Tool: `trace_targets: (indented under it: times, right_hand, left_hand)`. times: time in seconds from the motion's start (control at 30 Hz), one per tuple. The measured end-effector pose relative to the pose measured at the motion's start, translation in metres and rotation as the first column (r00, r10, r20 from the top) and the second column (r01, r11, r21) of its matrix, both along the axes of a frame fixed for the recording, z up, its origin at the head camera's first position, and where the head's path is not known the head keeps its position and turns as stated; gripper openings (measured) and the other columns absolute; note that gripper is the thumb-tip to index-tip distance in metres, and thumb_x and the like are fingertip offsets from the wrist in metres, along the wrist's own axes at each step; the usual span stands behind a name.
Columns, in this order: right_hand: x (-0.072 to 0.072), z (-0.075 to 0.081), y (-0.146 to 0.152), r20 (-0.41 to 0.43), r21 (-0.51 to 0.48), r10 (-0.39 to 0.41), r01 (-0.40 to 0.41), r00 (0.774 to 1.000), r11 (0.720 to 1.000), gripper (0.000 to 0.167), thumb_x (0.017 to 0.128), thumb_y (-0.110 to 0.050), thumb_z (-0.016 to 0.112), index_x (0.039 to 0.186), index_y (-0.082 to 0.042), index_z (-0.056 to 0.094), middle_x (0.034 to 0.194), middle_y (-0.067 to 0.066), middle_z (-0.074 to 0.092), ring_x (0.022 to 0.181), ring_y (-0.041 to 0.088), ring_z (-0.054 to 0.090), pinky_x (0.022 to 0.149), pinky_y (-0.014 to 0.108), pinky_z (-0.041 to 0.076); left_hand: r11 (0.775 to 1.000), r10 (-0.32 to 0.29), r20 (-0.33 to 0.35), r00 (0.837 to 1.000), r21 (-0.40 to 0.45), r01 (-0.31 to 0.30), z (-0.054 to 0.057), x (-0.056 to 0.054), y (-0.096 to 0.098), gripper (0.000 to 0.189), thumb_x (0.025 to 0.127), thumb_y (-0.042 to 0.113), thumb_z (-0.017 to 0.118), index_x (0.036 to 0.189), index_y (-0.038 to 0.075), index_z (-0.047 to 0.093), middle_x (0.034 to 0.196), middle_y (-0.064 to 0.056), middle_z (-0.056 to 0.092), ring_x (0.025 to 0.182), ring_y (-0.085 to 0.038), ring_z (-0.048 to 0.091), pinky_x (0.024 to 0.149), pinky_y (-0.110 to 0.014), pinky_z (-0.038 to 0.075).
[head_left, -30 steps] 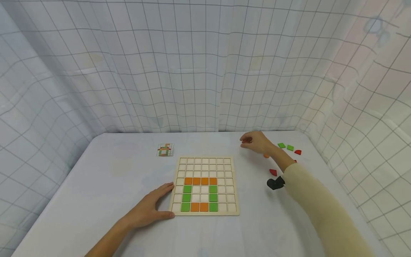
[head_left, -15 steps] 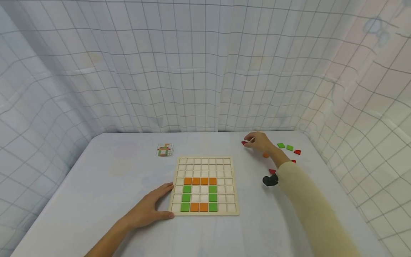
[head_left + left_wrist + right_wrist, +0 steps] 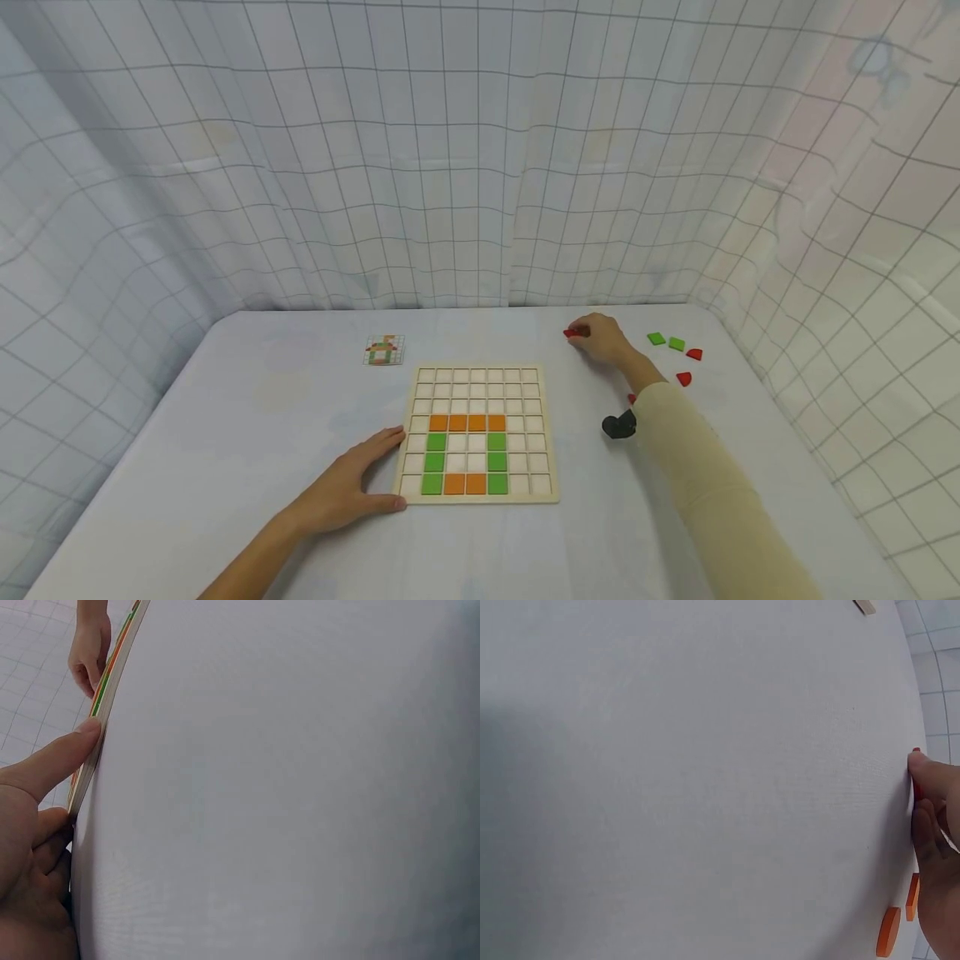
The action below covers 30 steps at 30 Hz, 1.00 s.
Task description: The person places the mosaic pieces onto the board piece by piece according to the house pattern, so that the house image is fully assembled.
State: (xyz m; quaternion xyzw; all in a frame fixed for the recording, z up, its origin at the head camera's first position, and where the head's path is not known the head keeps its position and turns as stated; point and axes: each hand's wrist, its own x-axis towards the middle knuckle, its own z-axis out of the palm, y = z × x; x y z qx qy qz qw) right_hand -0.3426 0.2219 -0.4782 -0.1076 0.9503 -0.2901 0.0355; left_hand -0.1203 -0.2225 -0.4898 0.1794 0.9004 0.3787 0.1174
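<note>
My right hand (image 3: 600,337) is at the back right of the table, pinching a small red tile (image 3: 571,332) between thumb and fingertips. In the right wrist view the fingers cover most of this red tile (image 3: 918,787), so its full outline is hidden. A wooden grid board (image 3: 530,443) lies in the middle with orange tiles (image 3: 477,423) and green tiles (image 3: 497,462) set in its cells. The left hand (image 3: 347,490) rests at the board's left edge, thumb and fingers spread and touching the rim.
A small pattern card (image 3: 385,350) lies behind the board. To the right are two green tiles (image 3: 677,343) and red rounded tiles (image 3: 684,379). Orange pieces (image 3: 888,931) lie beneath the right hand. A black device (image 3: 619,425) sits at the right sleeve.
The right hand has come down slightly with the red tile, and its forearm has swung left, uncovering a red tile. Left hand and board stay in place.
</note>
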Motion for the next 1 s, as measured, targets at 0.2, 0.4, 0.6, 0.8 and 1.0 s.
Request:
trace_targets:
  times: [0.2,0.4,0.6,0.8,1.0]
  right_hand:
    - [0.001,-0.001,0.002,0.016,-0.017,-0.014,0.015,1.0,1.0,0.031,0.101,-0.011,0.067,0.129,0.004,0.067,0.118,0.018,0.067,0.106,0.031,0.059,0.097,0.046,0.049]
    - [0.004,0.003,0.005,0.013,-0.044,0.003,-0.002,1.0,0.999,0.031,0.094,-0.008,0.069,0.123,0.003,0.071,0.111,0.016,0.067,0.101,0.03,0.058,0.09,0.044,0.05]
    - [0.007,0.011,0.004,0.029,-0.061,0.057,-0.055,0.998,0.997,0.031,0.089,-0.007,0.073,0.119,0.001,0.074,0.108,0.014,0.068,0.098,0.029,0.059,0.084,0.039,0.051]
    - [0.01,0.024,-0.005,0.04,-0.094,0.103,-0.099,0.994,0.991,0.032,0.085,-0.007,0.074,0.116,-0.004,0.076,0.102,0.01,0.066,0.092,0.026,0.057,0.074,0.034,0.05]
    - [0.013,0.034,-0.026,-0.042,-0.068,0.262,-0.265,0.964,0.962,0.028,0.084,-0.004,0.072,0.111,-0.003,0.077,0.099,0.005,0.069,0.091,0.023,0.058,0.078,0.034,0.05]
  left_hand:
    - [1.0,0.004,0.003,1.0,-0.001,-0.004,0.0,0.0,0.001,0.098,0.082,0.053,0.085,0.159,0.011,0.042,0.166,-0.011,0.033,0.151,-0.043,0.025,0.117,-0.067,0.022]
    - [1.0,0.003,-0.002,1.0,0.005,-0.003,-0.001,0.0,0.001,0.097,0.081,0.052,0.085,0.158,0.01,0.043,0.166,-0.01,0.033,0.151,-0.042,0.025,0.117,-0.067,0.022]
    - [1.0,0.005,0.005,1.0,0.003,-0.005,0.0,0.001,0.001,0.098,0.081,0.052,0.085,0.159,0.01,0.042,0.166,-0.011,0.033,0.151,-0.042,0.025,0.118,-0.066,0.022]
    - [1.0,0.001,-0.002,1.0,0.001,-0.001,0.001,0.001,0.0,0.098,0.082,0.053,0.084,0.159,0.01,0.042,0.166,-0.012,0.033,0.151,-0.043,0.025,0.118,-0.066,0.021]
    - [1.0,-0.004,-0.01,1.0,-0.001,0.004,0.0,0.0,-0.001,0.098,0.082,0.054,0.084,0.159,0.01,0.042,0.166,-0.011,0.033,0.151,-0.043,0.026,0.117,-0.067,0.022]
